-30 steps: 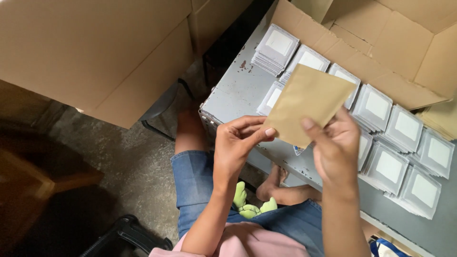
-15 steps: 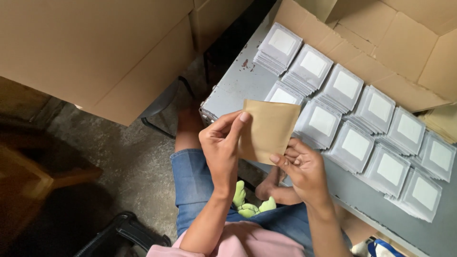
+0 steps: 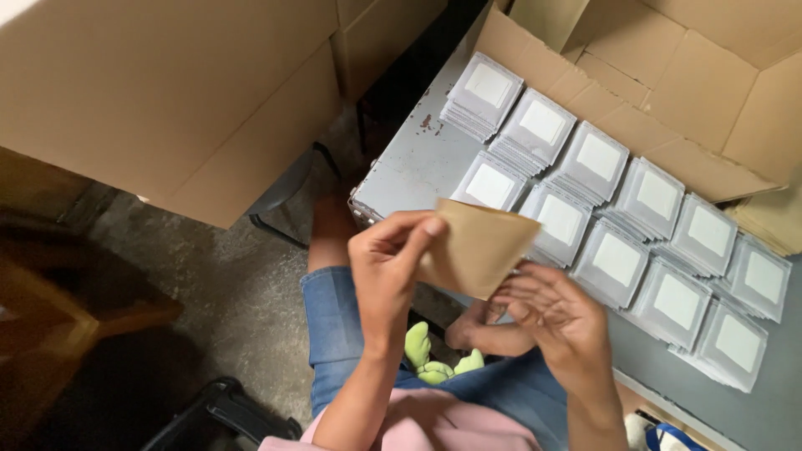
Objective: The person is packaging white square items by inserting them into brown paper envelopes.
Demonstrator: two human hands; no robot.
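Observation:
A flat brown paper pouch (image 3: 480, 246) is held in front of me, above my lap. My left hand (image 3: 386, 263) pinches its upper left edge between thumb and fingers. My right hand (image 3: 555, 321) has its fingers spread under the pouch's lower right edge, touching it. Beyond the pouch, several stacks of silver packets with white squares (image 3: 601, 175) lie in two rows on a grey metal table (image 3: 409, 167).
A large cardboard box (image 3: 159, 92) stands at the left, and an open cardboard box (image 3: 710, 75) lies behind the packets. A green soft object (image 3: 426, 355) rests by my jeans. The concrete floor (image 3: 225, 292) and a black chair base (image 3: 225, 409) are below.
The pouch has come down from over the packets toward my lap. My right hand has slid from its top right edge to underneath it, and my left hand now pinches its top.

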